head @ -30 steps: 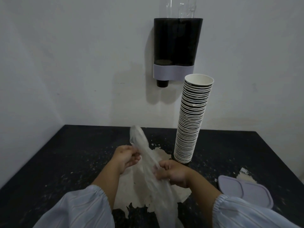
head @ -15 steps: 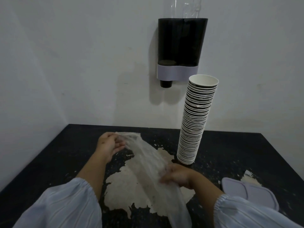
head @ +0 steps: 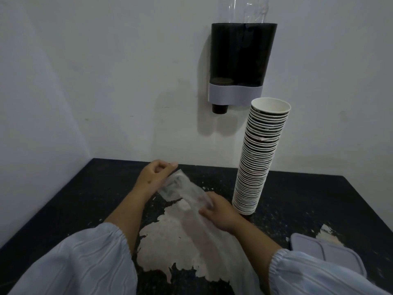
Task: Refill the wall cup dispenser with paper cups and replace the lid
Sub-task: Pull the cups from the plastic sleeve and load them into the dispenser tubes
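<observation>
A black wall cup dispenser (head: 241, 54) with a pale lilac band hangs on the white wall, a dark cup poking out of its left chute. A tall stack of paper cups (head: 258, 158) stands upright on the dark table (head: 308, 199), just right of my hands. The lilac lid (head: 325, 255) lies flat at the table's near right. My left hand (head: 156, 174) pinches the far end of a clear plastic sleeve (head: 185, 193). My right hand (head: 219, 210) grips the same sleeve nearer to me, close to the stack's base.
A large pale patch of worn surface (head: 170, 241) spreads over the table's middle under the sleeve. Clear plastic (head: 248, 7) sticks up above the dispenser's open top. White walls close off the left and back sides.
My left hand has moved away from me and to the left with the sleeve's end. My right hand has slid along the sleeve. The stack and lid have not moved.
</observation>
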